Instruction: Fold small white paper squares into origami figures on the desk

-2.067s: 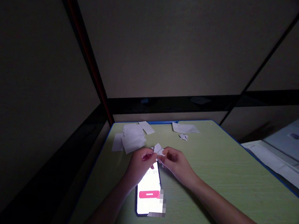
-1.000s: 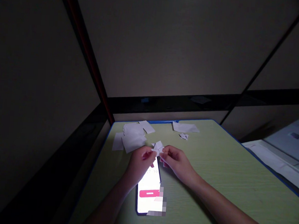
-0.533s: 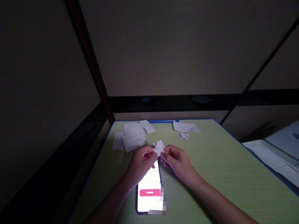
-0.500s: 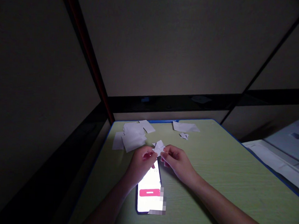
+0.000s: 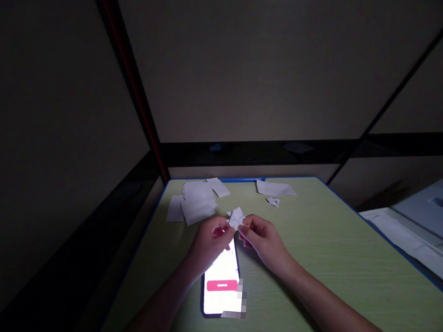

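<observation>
A small piece of folded white paper (image 5: 236, 217) is pinched between my two hands, just above the far end of a lit phone (image 5: 219, 302). My left hand (image 5: 209, 240) grips the paper's lower left edge with thumb and fingers. On its right side, my right hand (image 5: 264, 238) pinches it with the thumb on top and the other fingers curled beneath. The phone lies face up, its screen bright white with a red bar; my left hand covers part of its upper end.
Several loose white paper sheets (image 5: 198, 207) overlap at the table's far left. A small folded paper piece (image 5: 273, 202) lies near a longer white sheet (image 5: 276, 189) at the far right. The greenish table (image 5: 314, 243) has a blue edge and meets a dark wall. A white box-like object (image 5: 426, 216) stands beyond its right edge.
Very little differs. Both hands keep their pinch on the folded paper, and the left thumb has shifted slightly to the right.
</observation>
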{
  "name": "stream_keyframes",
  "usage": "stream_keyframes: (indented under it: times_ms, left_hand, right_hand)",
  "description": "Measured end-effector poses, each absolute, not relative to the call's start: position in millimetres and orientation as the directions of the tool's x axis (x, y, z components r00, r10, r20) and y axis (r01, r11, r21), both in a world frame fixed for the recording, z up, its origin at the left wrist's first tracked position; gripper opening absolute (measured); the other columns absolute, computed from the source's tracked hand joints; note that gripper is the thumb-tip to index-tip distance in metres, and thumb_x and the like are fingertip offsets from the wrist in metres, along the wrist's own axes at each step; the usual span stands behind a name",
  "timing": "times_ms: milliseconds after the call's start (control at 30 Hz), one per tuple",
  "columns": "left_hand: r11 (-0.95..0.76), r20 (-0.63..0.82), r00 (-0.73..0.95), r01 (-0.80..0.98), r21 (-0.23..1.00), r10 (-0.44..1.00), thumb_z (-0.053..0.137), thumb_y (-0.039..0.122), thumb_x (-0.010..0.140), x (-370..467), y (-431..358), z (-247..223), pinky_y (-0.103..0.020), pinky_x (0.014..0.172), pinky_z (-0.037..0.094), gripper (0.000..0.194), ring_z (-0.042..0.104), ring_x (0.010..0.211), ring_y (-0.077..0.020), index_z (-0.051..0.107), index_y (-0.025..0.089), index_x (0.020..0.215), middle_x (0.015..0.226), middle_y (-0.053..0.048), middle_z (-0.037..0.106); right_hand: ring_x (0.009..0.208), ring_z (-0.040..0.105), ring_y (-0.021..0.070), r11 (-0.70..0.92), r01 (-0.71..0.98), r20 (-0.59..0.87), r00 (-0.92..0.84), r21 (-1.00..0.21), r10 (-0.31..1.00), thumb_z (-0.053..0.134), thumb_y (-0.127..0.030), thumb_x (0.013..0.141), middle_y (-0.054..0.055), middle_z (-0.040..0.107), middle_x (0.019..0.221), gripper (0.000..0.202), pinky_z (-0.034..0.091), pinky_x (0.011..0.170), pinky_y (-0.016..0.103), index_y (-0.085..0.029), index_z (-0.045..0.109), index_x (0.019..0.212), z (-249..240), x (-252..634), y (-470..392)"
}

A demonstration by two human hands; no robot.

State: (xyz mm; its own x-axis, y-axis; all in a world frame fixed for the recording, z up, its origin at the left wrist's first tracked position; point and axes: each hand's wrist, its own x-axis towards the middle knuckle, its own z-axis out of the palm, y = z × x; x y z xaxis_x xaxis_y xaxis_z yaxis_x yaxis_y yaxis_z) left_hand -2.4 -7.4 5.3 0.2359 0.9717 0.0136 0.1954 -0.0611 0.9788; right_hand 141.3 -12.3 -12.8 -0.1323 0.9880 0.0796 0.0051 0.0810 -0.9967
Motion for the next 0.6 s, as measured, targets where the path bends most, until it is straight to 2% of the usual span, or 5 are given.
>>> stream_keyframes:
  times_ms: [333, 600]
  left_hand:
    - [-0.088, 0.043, 0.215, 0.207, 0.974, 0.976, 0.054, 0.026, 0.072, -2.0, -5.7, 0.4, -0.018, 0.04, 0.032, 0.017, 0.045, 0.043, -0.0078, 0.05, 0.015, 0.059, 0.047, 0.005, 0.048]
    - [-0.104, 0.051, 0.223, 0.231, 0.967, 0.973, 0.052, 0.027, 0.073, -1.9, -3.4, -3.5, -0.018, 0.041, 0.032, 0.019, 0.045, 0.043, -0.0078, 0.047, 0.016, 0.058, 0.048, 0.006, 0.045]
  right_hand:
    - [0.046, 0.039, 0.0088, 0.063, -0.015, 0.064, -0.131, -0.998, 0.989, 0.058, -0.042, 0.075, -0.005, 0.045, 0.054, 0.028, 0.029, 0.046, 0.023, -0.018, 0.046, 0.064, -12.8, 139.4, -14.0]
    - [0.049, 0.042, 0.0089, 0.075, -0.073, 0.083, -0.116, -0.995, 0.99, 0.059, -0.035, 0.076, -0.006, 0.045, 0.058, 0.021, 0.034, 0.047, 0.022, -0.018, 0.047, 0.074, -14.4, 138.2, -12.9]
